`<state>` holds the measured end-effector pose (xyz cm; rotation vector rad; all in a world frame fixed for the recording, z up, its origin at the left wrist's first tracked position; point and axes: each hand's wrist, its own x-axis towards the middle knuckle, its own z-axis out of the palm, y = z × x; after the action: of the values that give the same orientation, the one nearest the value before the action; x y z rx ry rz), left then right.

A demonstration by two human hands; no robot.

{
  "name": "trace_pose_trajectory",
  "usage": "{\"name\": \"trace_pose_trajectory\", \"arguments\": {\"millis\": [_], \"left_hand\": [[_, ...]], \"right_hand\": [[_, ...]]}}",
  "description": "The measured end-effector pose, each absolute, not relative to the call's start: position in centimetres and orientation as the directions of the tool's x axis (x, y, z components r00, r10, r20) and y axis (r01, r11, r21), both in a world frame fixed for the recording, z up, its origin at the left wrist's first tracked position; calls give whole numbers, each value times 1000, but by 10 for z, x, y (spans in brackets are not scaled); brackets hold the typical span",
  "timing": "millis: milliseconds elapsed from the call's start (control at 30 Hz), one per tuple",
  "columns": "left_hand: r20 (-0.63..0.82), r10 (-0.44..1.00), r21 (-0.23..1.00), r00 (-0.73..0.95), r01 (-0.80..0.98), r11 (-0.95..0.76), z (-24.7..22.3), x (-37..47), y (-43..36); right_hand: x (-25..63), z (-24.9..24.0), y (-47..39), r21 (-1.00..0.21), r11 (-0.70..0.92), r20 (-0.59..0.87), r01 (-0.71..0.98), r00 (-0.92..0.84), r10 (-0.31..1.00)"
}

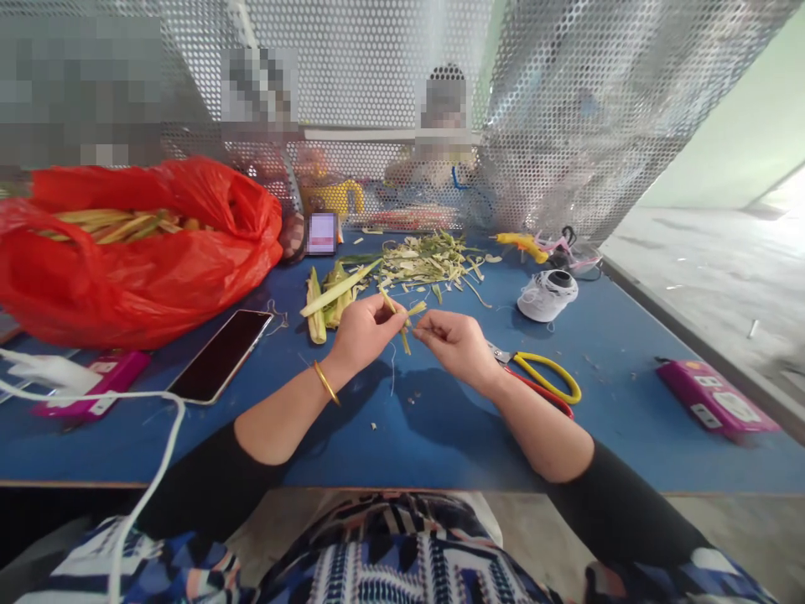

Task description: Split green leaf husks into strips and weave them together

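in the head view, the left hand pinches a small crossed bundle of yellow-green plant strips above the blue desk, likely to steady the crossing. the right hand, fingertips drawn together, waits just beside it; whether it grips thread, i cannot tell. the white thread spool and scissors with red and yellow handles lie on the right, presumably for easy reach.
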<state>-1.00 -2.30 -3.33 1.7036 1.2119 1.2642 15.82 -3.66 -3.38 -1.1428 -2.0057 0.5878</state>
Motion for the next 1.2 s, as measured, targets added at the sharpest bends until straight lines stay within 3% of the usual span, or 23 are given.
{"name": "trace_pose_trajectory", "arguments": {"millis": [100,200,367,467,567,633,767,933,1200], "left_hand": [[352,928,825,121,427,-369,-32,-10,-27],[313,903,776,294,469,-422,-27,-11,-33],[194,838,922,509,197,-333,-21,-14,-37],[212,868,954,449,96,-283,-20,-14,-34],[266,910,943,317,108,-314,-23,-13,-31],[316,927,918,203,179,-353,-26,-12,-29],[383,921,852,73,357,-383,-32,-11,-26],[408,903,757,136,503,-417,-35,-10,-28],[422,854,594,306,619,-515,-31,-8,-37]], "right_hand": [[158,-30,-44,-531,662,535,529,-396,746],[164,-25,-42,-513,676,568,529,-381,729],[171,-22,-27,-820,437,326,370,-326,887],[167,-26,-23,-950,204,139,238,-261,955],[159,-33,-24,-973,105,57,207,-226,972],[155,-37,-28,-956,139,88,258,-199,976],[152,-34,-38,-859,354,283,369,-233,930],[154,-27,-44,-745,534,426,399,-332,842],[166,-24,-31,-679,567,501,466,-272,822]]}}
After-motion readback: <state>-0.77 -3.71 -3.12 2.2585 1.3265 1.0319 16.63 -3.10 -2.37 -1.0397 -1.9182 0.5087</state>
